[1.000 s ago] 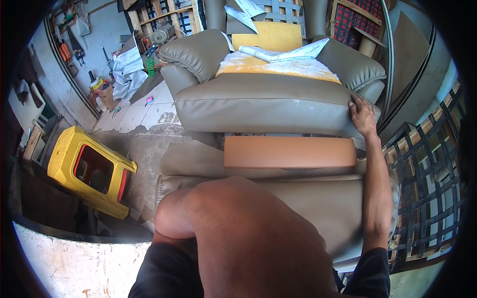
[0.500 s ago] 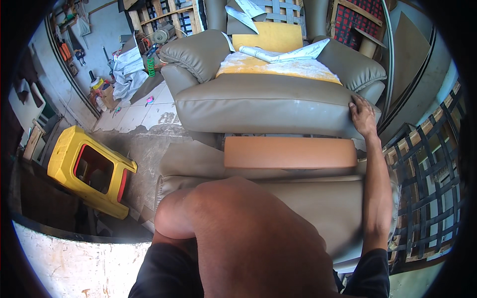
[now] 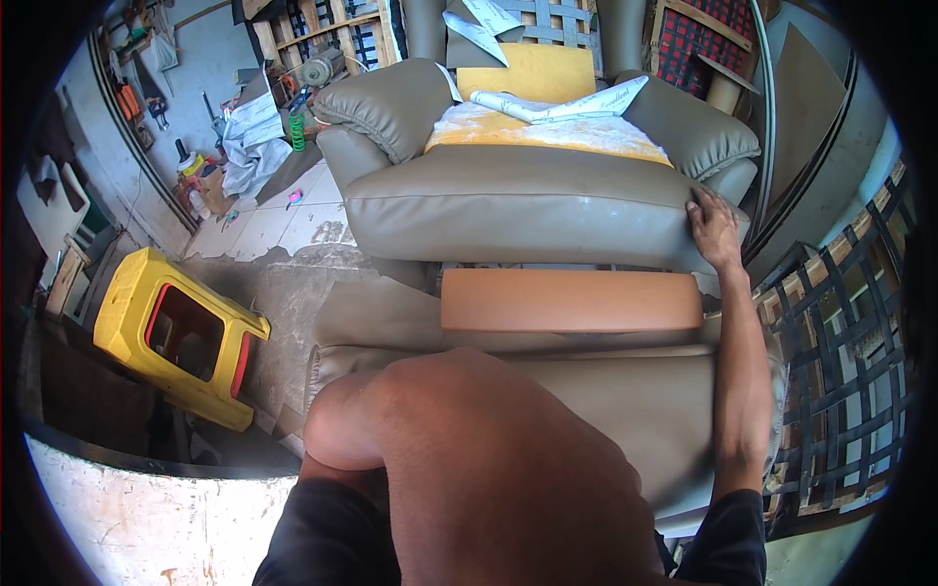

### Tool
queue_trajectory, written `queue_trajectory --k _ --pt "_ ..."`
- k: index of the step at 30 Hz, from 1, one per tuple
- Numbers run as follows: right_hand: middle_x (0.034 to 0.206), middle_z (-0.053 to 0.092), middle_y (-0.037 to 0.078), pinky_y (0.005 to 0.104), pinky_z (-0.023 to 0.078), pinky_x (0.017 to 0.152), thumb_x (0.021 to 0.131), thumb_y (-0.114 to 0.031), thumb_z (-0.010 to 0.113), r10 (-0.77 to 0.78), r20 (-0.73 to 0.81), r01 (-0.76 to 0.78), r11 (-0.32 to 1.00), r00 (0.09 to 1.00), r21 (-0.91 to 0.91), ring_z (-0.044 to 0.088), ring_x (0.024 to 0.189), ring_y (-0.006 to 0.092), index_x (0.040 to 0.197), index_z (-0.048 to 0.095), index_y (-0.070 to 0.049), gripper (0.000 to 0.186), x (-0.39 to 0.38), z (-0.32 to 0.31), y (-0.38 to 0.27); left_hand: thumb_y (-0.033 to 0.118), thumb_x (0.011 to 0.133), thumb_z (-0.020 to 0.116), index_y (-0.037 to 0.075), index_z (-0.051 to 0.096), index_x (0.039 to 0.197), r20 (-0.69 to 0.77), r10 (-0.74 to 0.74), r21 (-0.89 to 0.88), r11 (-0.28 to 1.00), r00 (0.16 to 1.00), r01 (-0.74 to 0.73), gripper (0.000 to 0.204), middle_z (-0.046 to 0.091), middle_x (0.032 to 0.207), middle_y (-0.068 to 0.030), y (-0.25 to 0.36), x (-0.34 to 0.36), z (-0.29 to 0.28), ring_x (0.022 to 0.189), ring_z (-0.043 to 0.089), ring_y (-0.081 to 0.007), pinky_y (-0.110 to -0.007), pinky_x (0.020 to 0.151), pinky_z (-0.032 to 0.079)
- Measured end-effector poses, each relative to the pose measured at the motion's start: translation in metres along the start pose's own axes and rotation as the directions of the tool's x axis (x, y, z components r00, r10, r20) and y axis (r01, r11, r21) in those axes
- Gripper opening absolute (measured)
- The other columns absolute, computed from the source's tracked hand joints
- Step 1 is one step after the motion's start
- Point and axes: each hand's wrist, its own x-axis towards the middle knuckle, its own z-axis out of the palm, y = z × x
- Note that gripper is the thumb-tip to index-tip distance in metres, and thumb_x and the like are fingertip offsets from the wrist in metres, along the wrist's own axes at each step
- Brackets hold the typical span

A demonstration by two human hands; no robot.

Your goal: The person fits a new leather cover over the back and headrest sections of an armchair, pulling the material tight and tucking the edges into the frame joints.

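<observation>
Nothing has shifted: right hand (image 3: 713,227) still flat, open, on armchair (image 3: 528,200) front edge; left hand hidden, state untellable.

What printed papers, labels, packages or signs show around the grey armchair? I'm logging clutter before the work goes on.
Rolled white printed paper sheet: lying across the yellow foam seat.
Folded white paper sheets: against the chair back, angular.
Small bottles: by the left wall, too small to read labels.
No screens or signs.

Right hand (image 3: 714,227) flat, arm straight; left arm bent.
</observation>
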Motion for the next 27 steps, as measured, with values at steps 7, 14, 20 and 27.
queue_trajectory --k 7,14,20,27 --pt "0.157 0.046 0.011 0.0543 0.021 0.123 0.104 -0.04 0.047 -0.007 0.007 0.007 1.0 1.0 0.016 0.034 0.15 0.0321 0.147 0.053 -0.015 0.05 0.002 0.003 -0.003 0.039 0.088 0.068 0.016 0.059 0.132 0.002 -0.003 -0.009 1.0 1.0 0.003 0.051 0.073 0.116 -0.0085 -0.007 -0.003 -0.003 0.105 0.069 -0.0275 -0.048 0.08 0.055" --pt "0.157 0.046 0.011 0.0543 0.021 0.123 0.104 -0.04 0.047 -0.002 0.008 0.002 1.0 1.0 0.002 0.034 0.15 0.0321 0.147 0.053 -0.015 0.05 0.0 0.002 0.0 0.039 0.088 0.067 0.016 0.06 0.131 0.003 0.014 -0.009 1.0 1.0 -0.014 0.049 0.073 0.116 -0.008 -0.009 -0.002 -0.004 0.105 0.069 -0.0268 -0.047 0.08 0.055" --pt "0.157 0.046 0.011 0.0545 0.022 0.123 0.105 -0.04 0.047 -0.01 0.007 0.01 1.0 1.0 0.012 0.035 0.149 0.0321 0.147 0.052 -0.014 0.05 0.0 0.0 -0.004 0.039 0.089 0.066 0.016 0.061 0.131 0.003 0.009 -0.013 1.0 1.0 -0.009 0.048 0.073 0.116 -0.0076 -0.006 -0.007 -0.006 0.105 0.069 -0.0262 -0.047 0.08 0.055" --pt "0.157 0.045 0.011 0.0551 0.022 0.123 0.105 -0.04 0.047 -0.011 0.006 0.011 1.0 1.0 -0.002 0.034 0.15 0.0323 0.147 0.052 -0.014 0.05 0.002 0.004 -0.001 0.039 0.089 0.065 0.016 0.062 0.13 0.003 0.016 -0.012 1.0 1.0 -0.016 0.046 0.074 0.116 -0.0071 -0.005 -0.011 -0.008 0.105 0.069 -0.0256 -0.047 0.081 0.055"
